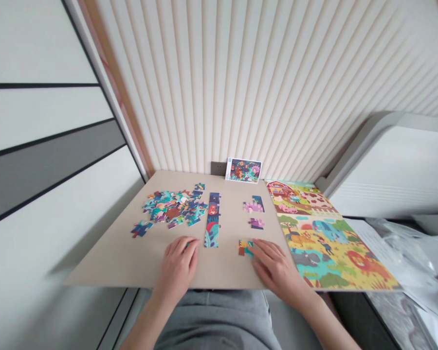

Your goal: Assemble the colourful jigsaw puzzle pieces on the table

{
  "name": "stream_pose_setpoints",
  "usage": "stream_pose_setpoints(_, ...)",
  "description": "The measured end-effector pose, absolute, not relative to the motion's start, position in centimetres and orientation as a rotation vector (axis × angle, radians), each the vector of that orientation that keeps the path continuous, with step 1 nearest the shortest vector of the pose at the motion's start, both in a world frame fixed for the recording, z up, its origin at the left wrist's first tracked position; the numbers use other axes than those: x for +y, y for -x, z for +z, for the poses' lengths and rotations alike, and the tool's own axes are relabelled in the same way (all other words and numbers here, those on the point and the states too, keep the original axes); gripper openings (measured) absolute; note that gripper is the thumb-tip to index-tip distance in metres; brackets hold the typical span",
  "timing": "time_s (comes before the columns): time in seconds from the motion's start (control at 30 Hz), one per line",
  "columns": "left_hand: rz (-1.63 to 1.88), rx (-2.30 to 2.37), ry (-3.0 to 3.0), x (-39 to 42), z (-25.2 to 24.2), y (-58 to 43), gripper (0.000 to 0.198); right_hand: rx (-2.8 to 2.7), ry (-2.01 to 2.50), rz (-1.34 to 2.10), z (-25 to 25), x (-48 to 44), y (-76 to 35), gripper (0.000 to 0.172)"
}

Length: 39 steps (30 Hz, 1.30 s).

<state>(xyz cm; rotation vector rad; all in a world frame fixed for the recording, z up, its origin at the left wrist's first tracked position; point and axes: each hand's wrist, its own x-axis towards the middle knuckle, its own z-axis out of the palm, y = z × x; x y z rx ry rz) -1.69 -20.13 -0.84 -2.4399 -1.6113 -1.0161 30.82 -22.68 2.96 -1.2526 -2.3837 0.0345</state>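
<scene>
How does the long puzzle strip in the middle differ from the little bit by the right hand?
The strip is a long column of joined pieces; the little bit is a small clump. The strip is mainly blue and green, the little bit orange and teal. Both lie flat on the table.

My desk (131, 262) is plain beige. The joined strip (212, 219) runs blue, red, green. Left of it the heap of pieces (173, 208) is teal and brown; right of it, an orange-teal piece (244, 247), purple pieces (254, 206), a yellow-green animal-patterned farm puzzle (324, 233).
</scene>
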Motion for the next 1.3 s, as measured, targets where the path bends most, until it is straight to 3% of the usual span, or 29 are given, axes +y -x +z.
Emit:
stream_pose_setpoints(0.37,-0.982,-1.699,2.471,-20.5,-0.9,1.4,0.034,-2.262,1.451,0.197,1.2,-23.2,-28.2,0.029)
stream_pose_setpoints(0.47,-0.992,-1.689,2.495,-20.7,-0.9,1.5,0.033,-2.260,1.414,0.192,1.7,-22.5,-27.5,0.036)
stream_pose_setpoints(0.6,-0.971,-1.453,2.683,-21.5,-0.7,1.8,0.036,-2.402,1.256,0.201,2.4,-21.3,-26.7,0.052)
stream_pose_setpoints(0.77,-0.822,-1.132,2.888,-23.3,-0.5,1.8,0.038,-2.401,1.262,0.202,1.6,-19.8,-26.7,0.041)
stream_pose_setpoints(1.0,-0.949,-1.263,2.745,-23.6,-0.6,2.2,0.032,-2.336,1.334,0.130,0.6,-19.4,-27.0,0.041)
stream_pose_setpoints(1.17,-0.924,-1.695,2.424,-21.9,-0.3,5.3,0.038,-2.316,1.324,0.082,0.3,-19.7,-27.0,0.040)
stream_pose_setpoints(1.3,-0.914,-1.777,2.449,-21.2,-0.3,6.4,0.041,-2.294,1.333,0.071,-0.1,-19.6,-27.1,0.040)
